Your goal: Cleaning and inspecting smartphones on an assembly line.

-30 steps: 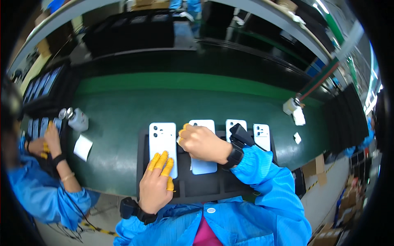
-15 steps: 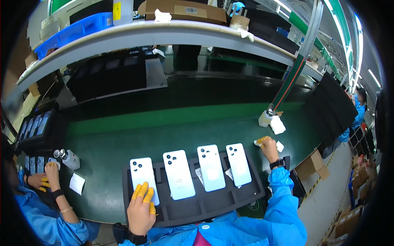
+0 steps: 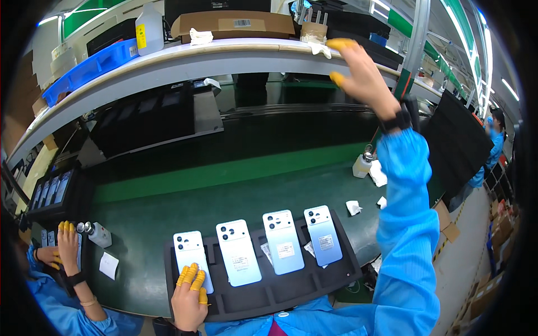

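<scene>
My left hand (image 3: 189, 299), with yellow finger cots, lies with outstretched fingers on the lower part of a pale blue phone (image 3: 189, 245). That phone is the leftmost of several lying back side up in a black foam tray (image 3: 224, 305). To its right are another phone (image 3: 240, 252), a phone with a white label (image 3: 283, 241) and a bluer phone at the right end (image 3: 324, 235). My right hand (image 3: 361, 75) is raised in front of the shelf, fingers apart and nothing visible in it. Closest to it is a white wipe (image 3: 320, 49) hanging over the shelf edge.
A crumpled wipe (image 3: 353, 208) and a pump bottle (image 3: 362, 164) stand right of the tray on the green table (image 3: 269, 193). The raised shelf (image 3: 252, 53) holds a cardboard box (image 3: 235, 23) and a blue bin (image 3: 92, 67). At left, a co-worker's hands (image 3: 67, 246) handle phones.
My right hand has left the crumpled wipe on the table and risen to the shelf. My left hand stays on the leftmost phone. The view has tilted up slightly.
</scene>
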Tool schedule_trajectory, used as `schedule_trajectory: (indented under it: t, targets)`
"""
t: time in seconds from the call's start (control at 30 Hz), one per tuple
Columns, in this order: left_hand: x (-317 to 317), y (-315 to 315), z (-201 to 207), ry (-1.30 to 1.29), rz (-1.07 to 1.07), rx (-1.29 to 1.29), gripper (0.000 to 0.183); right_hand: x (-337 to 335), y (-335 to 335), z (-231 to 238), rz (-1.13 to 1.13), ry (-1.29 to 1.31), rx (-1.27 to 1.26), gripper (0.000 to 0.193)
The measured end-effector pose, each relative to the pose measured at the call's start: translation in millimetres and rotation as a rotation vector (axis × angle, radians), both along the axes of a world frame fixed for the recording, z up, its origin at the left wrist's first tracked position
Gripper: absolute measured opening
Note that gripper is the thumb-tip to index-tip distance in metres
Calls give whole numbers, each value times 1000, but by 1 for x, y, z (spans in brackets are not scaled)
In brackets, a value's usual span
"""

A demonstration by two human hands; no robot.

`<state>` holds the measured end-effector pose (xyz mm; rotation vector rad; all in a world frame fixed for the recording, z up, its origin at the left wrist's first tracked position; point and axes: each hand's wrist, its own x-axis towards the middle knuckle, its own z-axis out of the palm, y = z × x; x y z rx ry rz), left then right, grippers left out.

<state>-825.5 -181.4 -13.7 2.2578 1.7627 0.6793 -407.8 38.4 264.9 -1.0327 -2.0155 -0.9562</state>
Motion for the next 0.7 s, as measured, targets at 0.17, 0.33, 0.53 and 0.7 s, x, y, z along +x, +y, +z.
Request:
schedule_trajectory:
  t: [0.17, 0.33, 0.53, 0.7]
  targets:
    - [2, -1, 5, -6, -12, -11, 42, -12, 55, 33, -407, -20, -161, 53]
    - [-1, -2, 2, 7, -43, -28, 42, 22, 38, 16, -27, 94, 62, 23]
    - [-2, 2, 7, 47, -70, -21, 42, 96, -73, -108, 78, 1360, -663, 19]
    - [2, 9, 17, 47, -51, -33, 36, 193, -132, -245, 208, 2342, -750, 26]
